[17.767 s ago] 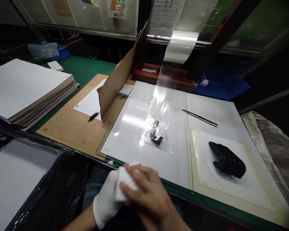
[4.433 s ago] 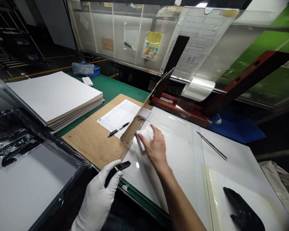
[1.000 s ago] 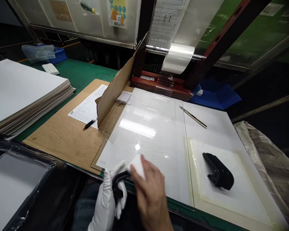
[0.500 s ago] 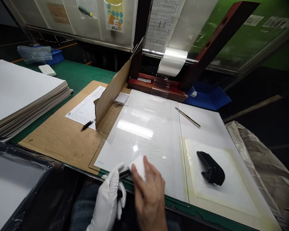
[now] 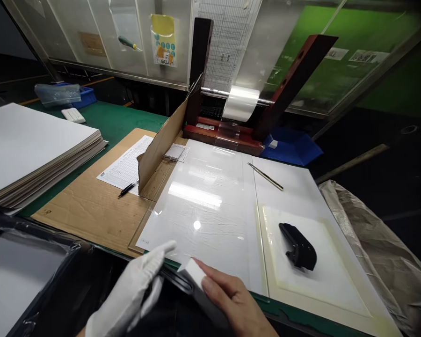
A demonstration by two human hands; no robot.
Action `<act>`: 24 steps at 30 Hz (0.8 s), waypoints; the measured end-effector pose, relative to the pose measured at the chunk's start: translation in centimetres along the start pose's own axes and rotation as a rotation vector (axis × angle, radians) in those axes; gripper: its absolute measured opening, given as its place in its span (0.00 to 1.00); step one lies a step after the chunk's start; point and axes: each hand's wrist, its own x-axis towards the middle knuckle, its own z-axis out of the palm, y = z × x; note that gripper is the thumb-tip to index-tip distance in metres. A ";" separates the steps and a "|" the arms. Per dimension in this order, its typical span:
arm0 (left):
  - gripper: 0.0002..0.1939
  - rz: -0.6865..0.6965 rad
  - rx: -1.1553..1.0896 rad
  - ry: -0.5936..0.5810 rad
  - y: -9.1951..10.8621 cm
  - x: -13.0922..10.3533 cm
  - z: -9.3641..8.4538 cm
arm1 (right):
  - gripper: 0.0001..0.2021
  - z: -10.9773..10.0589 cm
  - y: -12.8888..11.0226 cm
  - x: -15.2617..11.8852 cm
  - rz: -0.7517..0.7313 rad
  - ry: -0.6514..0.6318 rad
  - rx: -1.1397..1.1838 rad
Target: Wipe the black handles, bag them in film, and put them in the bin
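Observation:
My left hand (image 5: 129,285), in a white glove, grips a glossy black plastic part (image 5: 177,280) at the table's front edge; much of the part is hidden by the glove. My bare right hand (image 5: 236,295) pinches a white rectangular block (image 5: 193,271), perhaps foam or sponge, against or very close to the part's right end. Just beyond both hands lies a clear sheet (image 5: 196,234) over white paper, with bright lamp reflections on it. A second black plastic part (image 5: 300,248) rests on a taped white pad (image 5: 323,281) to the right.
Tweezers (image 5: 265,177) lie beyond the pad. A cardboard divider (image 5: 161,145) stands left of the clear sheet, near a pen (image 5: 128,188) and a printed form (image 5: 122,164). Stacked white sheets (image 5: 38,140) sit at left. A film roll (image 5: 241,104) hangs in a dark red frame at the back.
My right hand has turned and dropped lower, with the block now tilted beside the part. My left hand has shifted left and lower, showing more of the part. The camera view has shifted slightly.

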 end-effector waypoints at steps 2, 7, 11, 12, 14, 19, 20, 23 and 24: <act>0.27 0.026 -0.007 0.055 -0.3 0.0 0.5 | 0.18 0.0 0.3 -0.2 0.003 0.021 -0.012; 0.25 0.061 0.060 0.104 -0.9 0.2 0.4 | 0.20 -0.3 0.5 -0.5 0.001 0.021 -0.014; 0.21 -0.041 0.015 0.003 -0.5 0.2 0.7 | 0.22 -0.8 0.2 -0.5 0.075 -0.010 0.016; 0.21 -0.072 -0.021 0.015 -0.2 0.1 1.1 | 0.22 -0.8 0.3 -0.4 0.080 -0.001 0.018; 0.28 -0.098 -0.105 0.110 0.3 -0.1 2.1 | 0.21 0.0 0.6 -0.1 0.034 0.099 -0.002; 0.31 -0.213 -0.379 0.231 -0.1 -0.1 4.4 | 0.21 4.3 3.2 1.1 -0.278 0.590 -0.191; 0.28 -0.221 -0.420 0.209 -0.5 0.1 4.5 | 0.22 4.8 3.6 1.3 -0.346 0.612 -0.279; 0.24 -0.253 -0.469 0.121 -1.9 0.5 3.9 | 0.24 4.5 3.9 1.8 -0.576 0.471 -0.567; 0.23 -0.270 -0.465 0.091 -2.3 0.6 3.6 | 0.25 3.9 3.7 1.9 -0.622 0.425 -0.634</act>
